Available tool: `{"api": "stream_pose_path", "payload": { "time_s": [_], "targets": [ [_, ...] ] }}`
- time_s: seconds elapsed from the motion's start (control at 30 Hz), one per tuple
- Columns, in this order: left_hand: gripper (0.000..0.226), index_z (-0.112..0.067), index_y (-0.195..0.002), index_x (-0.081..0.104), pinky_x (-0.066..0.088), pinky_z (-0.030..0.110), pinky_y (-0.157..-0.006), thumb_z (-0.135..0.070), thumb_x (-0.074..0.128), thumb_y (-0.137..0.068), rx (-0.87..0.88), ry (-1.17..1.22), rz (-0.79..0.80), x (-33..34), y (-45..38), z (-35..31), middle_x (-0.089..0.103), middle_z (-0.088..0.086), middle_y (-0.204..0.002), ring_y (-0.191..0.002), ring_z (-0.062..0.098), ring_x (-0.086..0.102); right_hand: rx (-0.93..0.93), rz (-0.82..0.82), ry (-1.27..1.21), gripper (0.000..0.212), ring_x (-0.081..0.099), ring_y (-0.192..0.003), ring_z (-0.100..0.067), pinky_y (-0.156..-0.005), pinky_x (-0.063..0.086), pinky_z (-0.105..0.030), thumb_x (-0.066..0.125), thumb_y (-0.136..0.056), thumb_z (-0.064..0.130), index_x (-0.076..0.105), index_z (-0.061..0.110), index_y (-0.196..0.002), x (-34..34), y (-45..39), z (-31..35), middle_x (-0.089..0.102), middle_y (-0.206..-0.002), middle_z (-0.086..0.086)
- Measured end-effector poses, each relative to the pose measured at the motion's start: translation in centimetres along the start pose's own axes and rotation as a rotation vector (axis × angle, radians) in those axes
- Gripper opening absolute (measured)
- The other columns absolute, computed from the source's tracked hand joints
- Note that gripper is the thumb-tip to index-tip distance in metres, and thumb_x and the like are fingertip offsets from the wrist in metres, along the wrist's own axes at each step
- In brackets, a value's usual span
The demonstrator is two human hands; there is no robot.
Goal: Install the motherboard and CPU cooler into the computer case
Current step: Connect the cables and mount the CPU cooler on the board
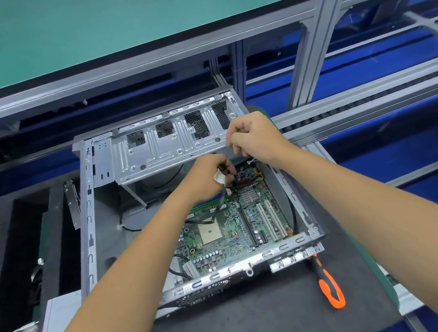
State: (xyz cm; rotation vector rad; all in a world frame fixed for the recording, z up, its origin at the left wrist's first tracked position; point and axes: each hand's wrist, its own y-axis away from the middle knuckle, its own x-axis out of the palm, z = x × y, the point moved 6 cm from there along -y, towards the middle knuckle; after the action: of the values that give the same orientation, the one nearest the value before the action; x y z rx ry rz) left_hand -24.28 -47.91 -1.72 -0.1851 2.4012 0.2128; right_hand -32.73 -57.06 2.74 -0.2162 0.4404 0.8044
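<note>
While no writing reads, left hand (208, 177) fingers pinch a cable (219, 204); right hand (253, 137) fingers curl.

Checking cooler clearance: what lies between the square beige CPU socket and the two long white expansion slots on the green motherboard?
In the head view, one black slot and small components lie between CPU socket and white slots.

A screwdriver (328, 284) with an orange-and-black handle lies at lower right on my black mat (252, 327). Grey rails (316, 44) cross the top, with blue bins (368, 67) at right.
</note>
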Motion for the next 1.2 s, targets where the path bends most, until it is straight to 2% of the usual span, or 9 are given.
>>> {"api": "stream_pose_path", "payload": {
  "time_s": [0.07,0.17,0.37,0.47,0.63,0.83,0.93,1.07,1.2],
  "targets": [
    [0.013,-0.013,-0.095,0.061,0.038,0.022,-0.066,-0.003,0.058,-0.086,-0.008,-0.065,-0.056,0.6,-0.6,0.1,0.059,-0.001,-0.085,-0.073,0.012,0.053,0.0,0.001,-0.005,0.02,0.049,-0.042,-0.005,-0.053,0.045,-0.022,0.054,-0.076,0.002,0.065,0.013,-0.064,0.0,0.0,0.0,0.061,-0.049,0.002],
    [0.029,-0.011,-0.113,0.061,0.036,0.024,-0.069,-0.001,0.048,-0.089,-0.076,-0.152,-0.095,1.4,-1.7,0.7,0.054,0.0,-0.093,-0.081,0.017,0.046,0.004,0.001,-0.017,0.025,0.05,-0.041,-0.004,-0.049,0.044,-0.02,0.054,-0.077,0.0,0.064,0.017,-0.062,0.0,0.0,0.1,0.06,-0.048,0.003],
    [0.025,-0.013,-0.096,0.07,0.047,0.036,-0.07,-0.002,0.05,-0.086,-0.027,-0.304,0.156,3.8,-3.1,0.3,0.065,0.011,-0.103,-0.086,0.028,0.057,0.012,0.001,-0.024,0.024,0.049,-0.041,-0.002,-0.048,0.044,-0.018,0.053,-0.078,-0.001,0.064,0.015,-0.062,0.1,0.1,0.1,0.061,-0.051,-0.001],
    [0.024,-0.016,-0.102,0.068,0.052,0.042,-0.074,-0.004,0.052,-0.089,-0.035,-0.375,0.139,4.5,-3.5,0.1,0.064,0.011,-0.103,-0.087,0.029,0.058,0.014,-0.004,-0.02,0.025,0.049,-0.041,-0.004,-0.051,0.046,-0.022,0.053,-0.078,-0.001,0.064,0.016,-0.062,0.1,0.0,0.0,0.061,-0.052,-0.003],
    [0.026,-0.024,-0.102,0.07,0.051,0.041,-0.077,-0.007,0.054,-0.09,-0.11,-0.31,-0.01,4.3,-3.9,1.1,0.065,0.01,-0.107,-0.098,0.03,0.057,0.015,-0.009,-0.003,0.022,0.05,-0.043,-0.007,-0.054,0.049,-0.027,0.053,-0.077,0.0,0.065,0.014,-0.065,0.1,-0.1,-0.1,0.064,-0.055,-0.007],
    [0.035,-0.019,-0.12,0.063,0.046,0.038,-0.082,-0.006,0.048,-0.092,-0.148,-0.209,-0.078,4.6,-4.4,2.2,0.063,0.018,-0.112,-0.116,0.034,0.046,0.016,-0.009,0.012,0.022,0.05,-0.043,-0.004,-0.055,0.048,-0.026,0.053,-0.077,0.002,0.065,0.016,-0.065,0.1,-0.1,-0.1,0.063,-0.053,-0.002],
    [0.035,-0.015,-0.119,0.06,0.04,0.036,-0.076,-0.002,0.045,-0.09,-0.162,-0.202,-0.088,4.9,-4.8,2.5,0.062,0.02,-0.107,-0.115,0.035,0.044,0.016,-0.006,0.012,0.021,0.05,-0.043,-0.003,-0.053,0.045,-0.023,0.053,-0.077,0.001,0.066,0.014,-0.066,0.1,-0.1,-0.2,0.063,-0.053,-0.003],
    [0.026,-0.007,-0.116,0.058,0.036,0.031,-0.081,-0.01,0.049,-0.093,-0.197,-0.178,-0.106,5.3,-5.7,3.1,0.061,0.016,-0.114,-0.123,0.03,0.037,0.021,-0.006,0.007,0.019,0.051,-0.043,-0.002,-0.052,0.044,-0.02,0.053,-0.077,0.0,0.066,0.011,-0.067,0.1,-0.1,-0.2,0.063,-0.054,-0.005],
    [0.018,-0.001,-0.102,0.059,0.035,0.029,-0.072,-0.009,0.046,-0.092,-0.21,-0.166,-0.13,5.2,-6.4,3.1,0.062,0.021,-0.107,-0.107,0.034,0.052,0.017,-0.004,0.017,0.022,0.051,-0.044,0.0,-0.052,0.042,-0.019,0.053,-0.078,0.0,0.065,0.012,-0.066,0.1,0.0,0.0,0.063,-0.052,0.0]
  ]
}}
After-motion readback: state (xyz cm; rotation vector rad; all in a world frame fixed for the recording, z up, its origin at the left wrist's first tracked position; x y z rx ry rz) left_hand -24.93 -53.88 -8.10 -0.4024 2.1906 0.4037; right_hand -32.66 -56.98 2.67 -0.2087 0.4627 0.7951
